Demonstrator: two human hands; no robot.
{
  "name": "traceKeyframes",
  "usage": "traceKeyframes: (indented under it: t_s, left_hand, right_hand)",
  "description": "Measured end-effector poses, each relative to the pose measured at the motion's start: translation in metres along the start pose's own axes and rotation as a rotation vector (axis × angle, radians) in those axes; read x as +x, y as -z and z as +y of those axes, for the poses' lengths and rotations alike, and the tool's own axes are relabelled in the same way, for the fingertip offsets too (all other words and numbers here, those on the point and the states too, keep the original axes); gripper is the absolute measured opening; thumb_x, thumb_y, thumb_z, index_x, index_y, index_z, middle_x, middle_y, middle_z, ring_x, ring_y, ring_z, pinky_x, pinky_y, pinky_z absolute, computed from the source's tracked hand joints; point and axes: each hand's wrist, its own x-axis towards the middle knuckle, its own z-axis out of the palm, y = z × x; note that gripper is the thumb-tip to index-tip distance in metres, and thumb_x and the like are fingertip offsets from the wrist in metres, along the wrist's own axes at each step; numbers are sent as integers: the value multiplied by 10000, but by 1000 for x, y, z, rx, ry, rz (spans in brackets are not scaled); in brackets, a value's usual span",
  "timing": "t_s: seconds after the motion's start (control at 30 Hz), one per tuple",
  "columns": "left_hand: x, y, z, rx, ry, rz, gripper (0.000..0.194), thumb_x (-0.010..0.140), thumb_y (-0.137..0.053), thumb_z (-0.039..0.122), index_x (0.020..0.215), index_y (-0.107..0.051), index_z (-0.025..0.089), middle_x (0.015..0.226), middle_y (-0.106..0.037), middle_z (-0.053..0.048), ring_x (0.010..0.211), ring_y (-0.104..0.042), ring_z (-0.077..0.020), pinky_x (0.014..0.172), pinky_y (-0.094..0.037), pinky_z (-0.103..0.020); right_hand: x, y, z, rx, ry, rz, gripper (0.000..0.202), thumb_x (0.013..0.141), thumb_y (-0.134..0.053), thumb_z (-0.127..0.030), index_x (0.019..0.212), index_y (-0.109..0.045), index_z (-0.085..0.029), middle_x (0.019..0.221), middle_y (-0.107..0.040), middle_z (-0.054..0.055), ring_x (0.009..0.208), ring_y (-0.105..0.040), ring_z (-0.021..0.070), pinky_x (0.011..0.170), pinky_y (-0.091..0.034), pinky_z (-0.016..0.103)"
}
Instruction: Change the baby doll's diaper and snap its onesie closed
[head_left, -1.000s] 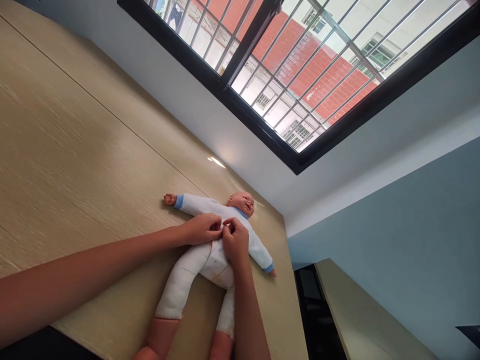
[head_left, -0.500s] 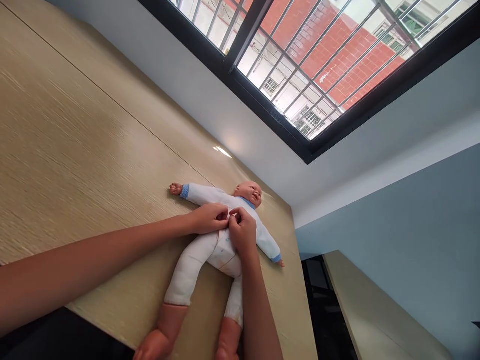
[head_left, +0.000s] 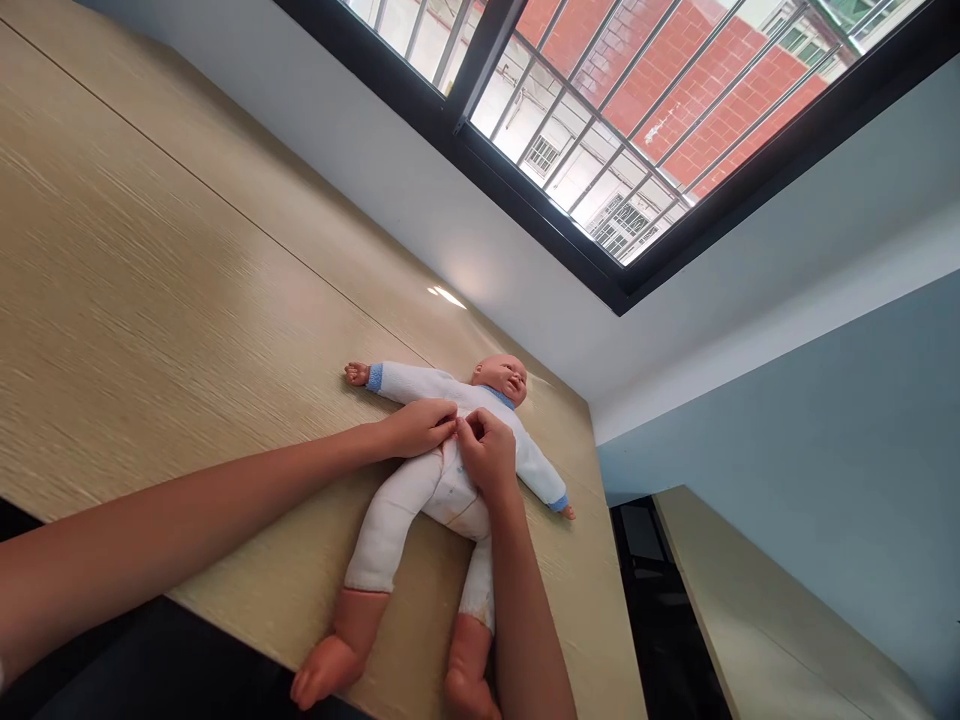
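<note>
A baby doll [head_left: 384,535] lies face up on the wooden table, its head toward the window wall and its bare feet toward me. It wears a white jacket [head_left: 420,381] with blue collar and cuffs, and its legs are covered in white cloth. Over the doll's belly, my left hand [head_left: 421,428] pinches the jacket's lower front. My right hand [head_left: 489,455] is closed beside it, thumb and fingertips pinching the same front. The fingertips of both hands nearly meet. The exact bit of cloth or fastener between them is hidden.
The pale wooden table [head_left: 172,290] runs along a white wall, with a seam along its length. Above is a black-framed window [head_left: 540,215] with metal bars. At the right, past the table's edge, stands another wooden surface [head_left: 765,610] with a dark gap between.
Both hands stay at the jacket front, and their fingertips have drawn slightly closer together. The view has shifted a little, so the doll appears slightly higher and further right.
</note>
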Motion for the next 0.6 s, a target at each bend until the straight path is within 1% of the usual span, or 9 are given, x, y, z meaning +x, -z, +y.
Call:
traceKeyframes:
  t_s: [0.17, 0.3, 0.43, 0.6]
  left_hand:
    - [-2, 2, -1, 49, 63, -11, 281, 1000, -411, 346, 761, -475, 214, 786, -628, -35, 728, -530, -197, 662, -325, -322]
    - [-5, 6, 2, 124, 130, 15, 279, 1011, -372, 334, 790, -494, 213, 820, -658, -71, 736, -552, -219, 656, -302, -327]
    - [-5, 8, -1, 197, 168, 2, 255, 1004, -380, 312, 807, -508, 215, 855, -697, -95, 776, -600, -239, 655, -283, -325]
    - [-3, 11, -6, 220, 154, -34, 257, 999, -363, 312, 804, -502, 220, 868, -717, -89, 797, -629, -242, 685, -317, -325]
  right_hand:
    - [1, -2, 0, -8, 5, 2, 246, 905, -578, -350, 712, -601, -200, 662, -609, -17, 636, -499, 146, 617, -318, 278]
    - [2, 2, 2, 100, -5, 43, 258, 902, -582, -352, 696, -580, -197, 647, -588, -20, 626, -498, 146, 615, -341, 272]
    - [-4, 15, 18, 197, -89, 175, 287, 899, -590, -371, 678, -559, -191, 618, -549, -23, 608, -484, 147, 610, -360, 272]
    - [-26, 33, 41, 270, -134, 420, 357, 919, -587, -456, 687, -557, -186, 628, -517, -22, 605, -466, 145, 596, -374, 269]
